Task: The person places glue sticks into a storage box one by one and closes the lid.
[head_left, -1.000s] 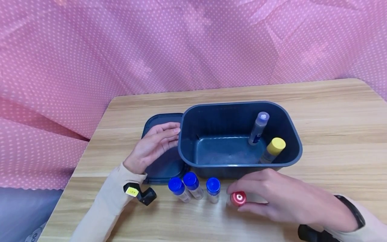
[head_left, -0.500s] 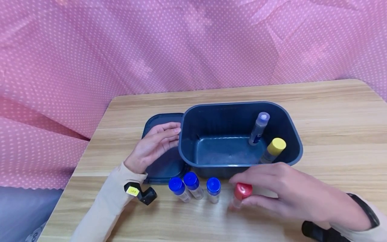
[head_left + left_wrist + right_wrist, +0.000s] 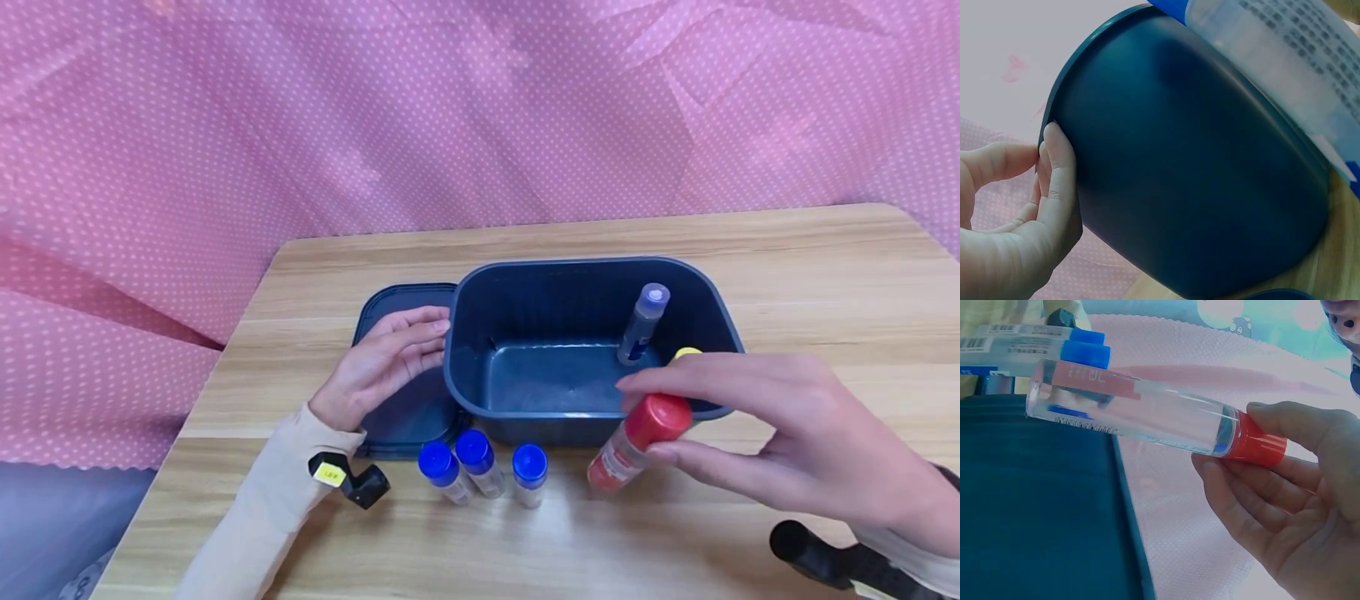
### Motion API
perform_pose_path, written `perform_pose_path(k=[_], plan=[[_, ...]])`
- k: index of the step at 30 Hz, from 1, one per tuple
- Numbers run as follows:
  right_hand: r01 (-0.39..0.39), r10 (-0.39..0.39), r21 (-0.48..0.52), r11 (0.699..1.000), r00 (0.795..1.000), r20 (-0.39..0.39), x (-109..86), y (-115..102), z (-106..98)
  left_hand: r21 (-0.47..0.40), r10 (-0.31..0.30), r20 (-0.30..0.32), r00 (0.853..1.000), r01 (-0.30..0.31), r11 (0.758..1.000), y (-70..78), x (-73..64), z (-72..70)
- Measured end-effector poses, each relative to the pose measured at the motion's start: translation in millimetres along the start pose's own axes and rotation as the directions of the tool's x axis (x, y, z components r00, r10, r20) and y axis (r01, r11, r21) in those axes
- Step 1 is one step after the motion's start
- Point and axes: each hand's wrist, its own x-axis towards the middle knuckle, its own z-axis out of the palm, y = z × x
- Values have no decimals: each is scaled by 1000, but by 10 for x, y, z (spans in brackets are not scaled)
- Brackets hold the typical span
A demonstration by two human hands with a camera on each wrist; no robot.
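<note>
My right hand (image 3: pixel 795 433) pinches the red cap of a clear plastic glue bottle (image 3: pixel 617 462), thumb on one side and fingers on the other. The bottle tilts in front of the dark blue bin (image 3: pixel 570 429), its base low and to the left. In the right wrist view, clear liquid shows inside the bottle (image 3: pixel 1141 415). My left hand (image 3: pixel 382 362) touches the bin's left side near the rim with relaxed fingers; in the left wrist view the fingers (image 3: pixel 1057 169) lie against the outer wall.
Inside the bin stand a pale-capped bottle (image 3: pixel 641 325) and a yellow-capped one (image 3: pixel 686 352), mostly hidden by my right hand. Blue-capped bottles (image 3: pixel 446 475) (image 3: pixel 482 467) (image 3: pixel 529 475) stand before the bin. A dark lid (image 3: pixel 397 421) lies at its left on the wooden table (image 3: pixel 847 292).
My right hand has lifted the red-capped bottle and moved up and right toward the bin's front edge, tilting it. The left hand and the blue-capped bottles have stayed put.
</note>
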Motion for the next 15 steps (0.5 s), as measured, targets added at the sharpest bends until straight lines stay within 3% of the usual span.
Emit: perform_pose_path(k=[6,12,15], plan=[[19,-20,-17,1000,999,-38,437,-357,-106,7,6,6,1000,-6,1000,6,-3,4],[11,-12,-39,999,999,-42,285,-182,-154,2,7,12,1000,-7,1000,16,-4,-1],[-5,0,-76,997,998,-62,352,-244,-197,4,10,21,1000,-10,1000,13,4,-9]])
